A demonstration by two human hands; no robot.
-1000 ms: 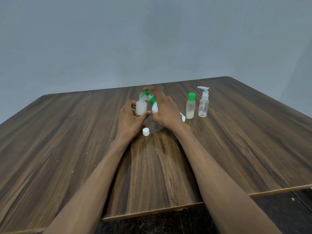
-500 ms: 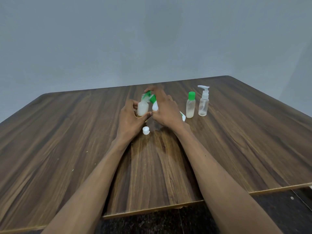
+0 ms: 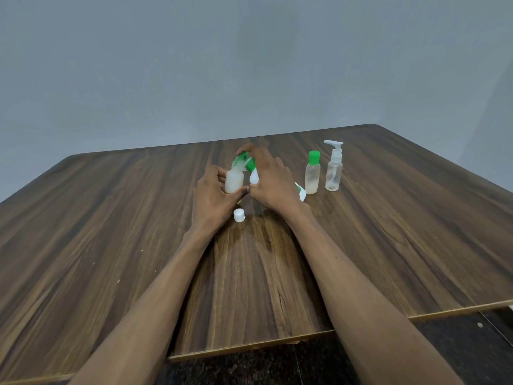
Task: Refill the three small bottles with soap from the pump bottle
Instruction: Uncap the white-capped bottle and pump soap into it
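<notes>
From the head camera, the left hand point(image 3: 212, 194) curls around a small milky-white plastic bottle point(image 3: 234, 181) with no cap, held upright over the dark wood-grain table point(image 3: 111, 232) so its mouth meets the spout, while the right hand point(image 3: 273, 184) wraps a tilted white soap bottle with a green pump top point(image 3: 253, 173) — leaned in, I judge, to feed soap across. The small white screw cap point(image 3: 239, 215) lies just in front of the hands, set aside for filling. To the right stand a green-capped clear bottle point(image 3: 312, 173) and a clear bottle with a white pump head point(image 3: 333, 166) — well apart from the pouring.
</notes>
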